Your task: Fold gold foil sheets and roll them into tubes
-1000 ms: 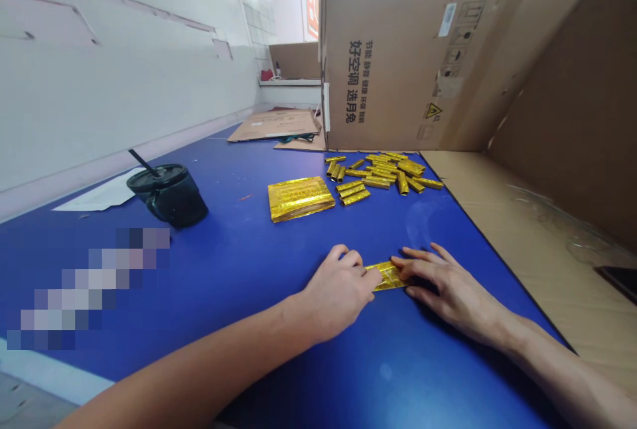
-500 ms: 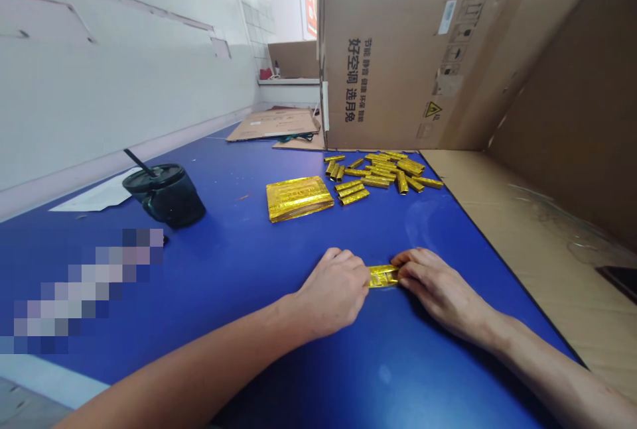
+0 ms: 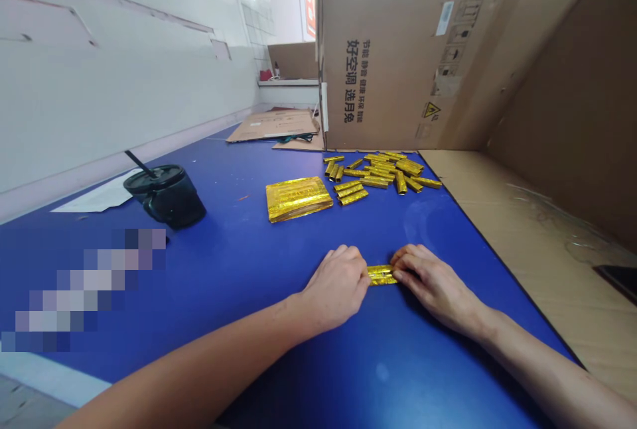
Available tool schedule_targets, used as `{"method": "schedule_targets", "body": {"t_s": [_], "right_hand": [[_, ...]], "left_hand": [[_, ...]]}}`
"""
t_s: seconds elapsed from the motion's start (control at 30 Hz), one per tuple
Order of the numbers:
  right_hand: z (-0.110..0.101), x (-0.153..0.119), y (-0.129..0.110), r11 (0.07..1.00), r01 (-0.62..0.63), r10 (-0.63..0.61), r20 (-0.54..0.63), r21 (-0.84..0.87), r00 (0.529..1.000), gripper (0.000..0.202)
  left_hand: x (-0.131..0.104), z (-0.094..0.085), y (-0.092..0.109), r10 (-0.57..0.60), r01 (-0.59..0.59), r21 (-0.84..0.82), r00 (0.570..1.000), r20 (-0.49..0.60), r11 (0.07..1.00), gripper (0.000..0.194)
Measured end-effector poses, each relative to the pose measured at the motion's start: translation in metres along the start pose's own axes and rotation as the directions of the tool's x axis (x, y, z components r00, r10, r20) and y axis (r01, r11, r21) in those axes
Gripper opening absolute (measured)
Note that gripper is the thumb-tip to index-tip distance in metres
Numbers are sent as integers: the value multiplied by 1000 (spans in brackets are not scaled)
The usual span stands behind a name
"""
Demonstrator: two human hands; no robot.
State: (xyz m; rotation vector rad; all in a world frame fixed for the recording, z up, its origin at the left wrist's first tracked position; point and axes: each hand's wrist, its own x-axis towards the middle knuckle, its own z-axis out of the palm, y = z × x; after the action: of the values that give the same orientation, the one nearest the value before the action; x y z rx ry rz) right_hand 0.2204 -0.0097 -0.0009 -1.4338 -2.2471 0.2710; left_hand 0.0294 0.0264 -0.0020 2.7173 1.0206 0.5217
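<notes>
Between my two hands a gold foil wrapper (image 3: 382, 275) lies on the blue table (image 3: 249, 276), folded to a narrow strip. Its left end is pinched in the closed fingers of my left hand (image 3: 339, 284). At the other end, the bent fingers and thumb of my right hand (image 3: 428, 282) press on the wrapper. Both ends are hidden under the fingers. Beyond my left hand sits a flat stack of gold foil wrappers (image 3: 298, 199). Several small folded gold foil pieces (image 3: 382, 170) are heaped at the far right of the table, some with open ends.
A dark cup (image 3: 166, 197) with a straw stands at the left, by white paper (image 3: 94, 192). A large cardboard box (image 3: 398, 58) rises behind the heap. Flat cardboard (image 3: 271, 125) lies at the back, and more cardboard (image 3: 497, 217) borders the table's right edge.
The wrapper between my hands looks narrower, with less of its inner side showing. Both hands keep their hold and have shifted only slightly.
</notes>
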Motion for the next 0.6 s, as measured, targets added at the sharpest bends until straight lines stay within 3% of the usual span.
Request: {"method": "schedule_targets", "body": {"t_s": [0.43, 0.6], "right_hand": [[4, 1, 2, 1000, -22, 21, -39, -23, 999, 14], [2, 0, 1, 1000, -29, 29, -3, -6, 1000, 13]], "left_hand": [[2, 1, 0, 14, -15, 44, 999, 37, 999, 12], [2, -7, -6, 48, -43, -51, 994, 103, 998, 15]]}}
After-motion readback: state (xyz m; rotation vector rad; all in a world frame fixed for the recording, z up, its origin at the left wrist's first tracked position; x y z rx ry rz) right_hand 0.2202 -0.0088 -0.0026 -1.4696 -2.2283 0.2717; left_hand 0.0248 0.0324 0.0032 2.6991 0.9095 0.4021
